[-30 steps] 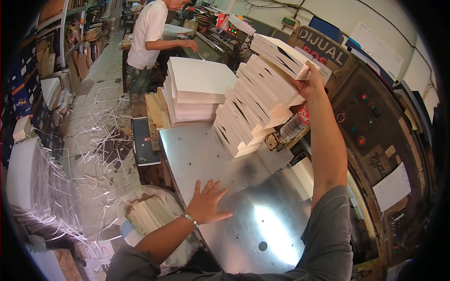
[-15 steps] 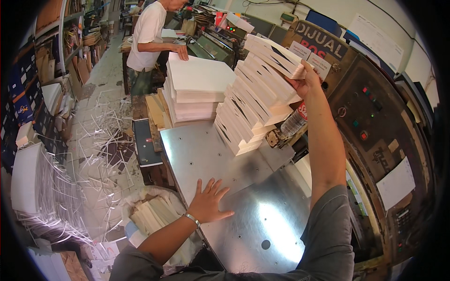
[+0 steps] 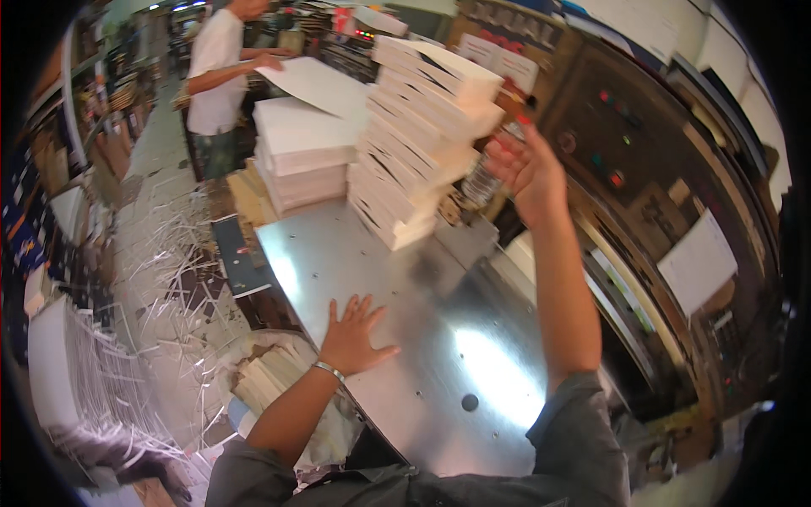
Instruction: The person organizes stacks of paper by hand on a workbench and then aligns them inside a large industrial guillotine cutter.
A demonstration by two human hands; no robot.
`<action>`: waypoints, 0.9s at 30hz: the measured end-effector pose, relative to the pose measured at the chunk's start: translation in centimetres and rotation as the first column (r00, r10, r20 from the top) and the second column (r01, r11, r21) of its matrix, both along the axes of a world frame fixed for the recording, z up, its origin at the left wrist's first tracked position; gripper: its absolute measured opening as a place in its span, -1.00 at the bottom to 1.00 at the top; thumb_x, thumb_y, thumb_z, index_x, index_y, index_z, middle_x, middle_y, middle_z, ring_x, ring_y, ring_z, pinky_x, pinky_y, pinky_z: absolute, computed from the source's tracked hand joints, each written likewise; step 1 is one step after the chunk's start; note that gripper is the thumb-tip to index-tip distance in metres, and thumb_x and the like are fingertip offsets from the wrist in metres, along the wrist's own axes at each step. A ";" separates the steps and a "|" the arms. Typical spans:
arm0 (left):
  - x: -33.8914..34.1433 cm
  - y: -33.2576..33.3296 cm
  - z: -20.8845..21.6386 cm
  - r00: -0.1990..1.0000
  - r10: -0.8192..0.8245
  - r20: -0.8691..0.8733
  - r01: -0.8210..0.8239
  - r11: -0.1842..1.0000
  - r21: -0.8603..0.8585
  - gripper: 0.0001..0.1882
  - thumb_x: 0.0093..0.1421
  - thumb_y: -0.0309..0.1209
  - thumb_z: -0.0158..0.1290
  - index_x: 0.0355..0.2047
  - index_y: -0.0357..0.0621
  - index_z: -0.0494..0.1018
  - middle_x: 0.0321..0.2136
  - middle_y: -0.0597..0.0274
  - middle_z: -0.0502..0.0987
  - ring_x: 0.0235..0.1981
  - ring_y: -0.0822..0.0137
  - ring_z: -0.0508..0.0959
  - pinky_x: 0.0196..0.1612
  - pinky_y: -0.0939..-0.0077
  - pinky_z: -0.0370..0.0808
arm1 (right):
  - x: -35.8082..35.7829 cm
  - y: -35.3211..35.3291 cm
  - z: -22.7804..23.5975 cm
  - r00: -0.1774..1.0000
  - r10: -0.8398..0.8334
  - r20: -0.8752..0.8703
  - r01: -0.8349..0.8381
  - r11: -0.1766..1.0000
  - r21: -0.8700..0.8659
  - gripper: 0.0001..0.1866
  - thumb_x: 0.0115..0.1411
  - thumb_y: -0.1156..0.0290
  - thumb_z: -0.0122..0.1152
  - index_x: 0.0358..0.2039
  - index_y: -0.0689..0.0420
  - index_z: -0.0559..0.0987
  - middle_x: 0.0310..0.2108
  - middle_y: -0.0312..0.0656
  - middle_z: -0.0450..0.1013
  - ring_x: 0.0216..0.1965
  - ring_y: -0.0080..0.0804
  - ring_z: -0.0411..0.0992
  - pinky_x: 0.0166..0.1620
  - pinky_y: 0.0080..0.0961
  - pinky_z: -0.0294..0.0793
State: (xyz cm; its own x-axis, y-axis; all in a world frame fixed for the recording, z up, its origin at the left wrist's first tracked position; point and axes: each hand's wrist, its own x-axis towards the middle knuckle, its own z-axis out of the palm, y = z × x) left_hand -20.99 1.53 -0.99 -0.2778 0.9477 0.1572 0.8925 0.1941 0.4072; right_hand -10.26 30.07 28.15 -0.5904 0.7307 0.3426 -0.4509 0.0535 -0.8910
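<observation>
My left hand (image 3: 353, 340), with a bracelet at the wrist, lies with spread fingers on the shiny metal tabletop (image 3: 384, 291). Off to the right, my right hand (image 3: 534, 173) is raised with nothing in it, its fingers loosely bent and apart, slightly blurred. It is nearest a clear plastic bottle (image 3: 481, 184), partly behind its fingers. Left of the bottle rises a tall, uneven stack of thick white paper blocks (image 3: 414, 139), standing at the far end of the tabletop. My right hand is apart from that stack.
A person in a white shirt (image 3: 221, 63) holds a large white sheet (image 3: 317, 83) above a broad paper pile (image 3: 304, 135). A machine panel with lit buttons (image 3: 612, 144) borders the right. Paper strips (image 3: 182, 262) litter the floor; a sack of offcuts (image 3: 279, 372) stands beside the table.
My right hand has let go of the top of the block stack and come down and away from it. The other person has lifted the sheet. The view has shifted; my left hand stays flat.
</observation>
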 end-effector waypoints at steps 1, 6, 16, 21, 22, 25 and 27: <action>-0.3 -0.3 -0.1 0.999 0.041 -0.011 -0.041 0.999 -0.002 -0.04 0.12 0.35 0.04 0.39 0.05 0.24 0.46 0.00 0.06 0.51 0.01 -0.06 0.47 -0.24 -0.37 | 1.8 -2.0 -2.8 0.999 -0.006 0.043 0.005 1.000 0.029 -0.35 0.36 -0.01 0.15 0.30 0.11 0.29 0.14 0.01 0.38 -0.02 -0.16 0.54 -0.07 -0.18 0.64; -0.2 -0.1 0.5 0.997 0.080 -0.020 -0.081 0.996 -0.029 -0.02 0.09 0.36 0.07 0.38 0.06 0.25 0.46 -0.03 0.08 0.50 -0.02 -0.04 0.46 -0.24 -0.38 | 13.2 -1.8 -18.4 0.890 -0.201 0.408 0.291 0.942 -0.170 -0.31 0.30 0.02 0.23 0.32 0.08 0.28 0.19 -0.04 0.35 0.04 -0.17 0.47 -0.04 -0.15 0.60; 0.4 -0.3 1.6 0.994 0.101 -0.035 -0.103 0.993 -0.058 -0.07 0.08 0.28 0.15 0.36 0.07 0.27 0.43 0.00 0.12 0.48 -0.02 0.00 0.47 -0.22 -0.31 | 23.4 11.1 -25.3 0.493 -0.470 0.732 0.816 0.542 -0.201 -0.07 0.17 -0.11 0.35 0.38 0.15 0.21 0.36 0.18 0.09 0.19 0.14 0.32 -0.07 0.10 0.52; 0.7 0.4 1.5 0.994 0.094 -0.058 -0.096 0.995 -0.031 -0.08 0.08 0.25 0.17 0.36 0.07 0.27 0.42 -0.01 0.15 0.47 -0.05 0.03 0.47 -0.22 -0.29 | 24.4 15.6 -24.9 0.470 -0.474 0.745 0.834 0.514 -0.201 0.00 0.06 -0.19 0.40 0.33 0.18 0.26 0.15 0.25 0.24 -0.07 0.00 0.39 -0.12 -0.01 0.52; 0.6 0.5 1.4 0.995 0.087 -0.057 -0.089 0.995 -0.037 -0.08 0.08 0.25 0.17 0.36 0.07 0.27 0.42 -0.01 0.15 0.47 -0.05 0.03 0.47 -0.22 -0.29 | 24.2 16.5 -24.6 0.516 -0.467 0.718 0.834 0.466 -0.296 -0.01 0.07 -0.19 0.40 0.34 0.16 0.26 0.14 0.26 0.25 -0.06 0.00 0.38 -0.10 -0.03 0.51; 0.6 1.0 1.4 0.993 0.098 -0.061 -0.100 0.994 -0.045 -0.08 0.08 0.26 0.17 0.36 0.08 0.28 0.42 -0.02 0.15 0.47 -0.05 0.03 0.46 -0.22 -0.29 | 24.5 17.0 -24.9 0.551 -0.495 0.672 0.834 0.347 -0.428 -0.04 0.07 -0.17 0.39 0.34 0.12 0.26 0.12 0.25 0.26 -0.04 0.01 0.35 -0.05 -0.03 0.49; 0.5 1.3 1.5 0.994 0.099 -0.043 -0.101 0.994 -0.051 -0.08 0.08 0.26 0.17 0.36 0.07 0.28 0.42 -0.02 0.15 0.47 -0.06 0.03 0.46 -0.23 -0.29 | 23.8 17.5 -24.8 0.549 -0.521 0.653 0.834 0.290 -0.470 -0.05 0.08 -0.15 0.39 0.34 0.12 0.27 0.11 0.24 0.26 -0.02 0.03 0.34 -0.02 -0.02 0.49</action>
State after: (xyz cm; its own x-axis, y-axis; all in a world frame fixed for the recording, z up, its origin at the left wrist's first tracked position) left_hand -20.45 2.84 0.54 -0.3665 0.9227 0.1200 0.8827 0.3040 0.3584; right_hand 13.56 47.56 3.36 0.3042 0.7948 -0.5252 -0.2523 -0.4644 -0.8489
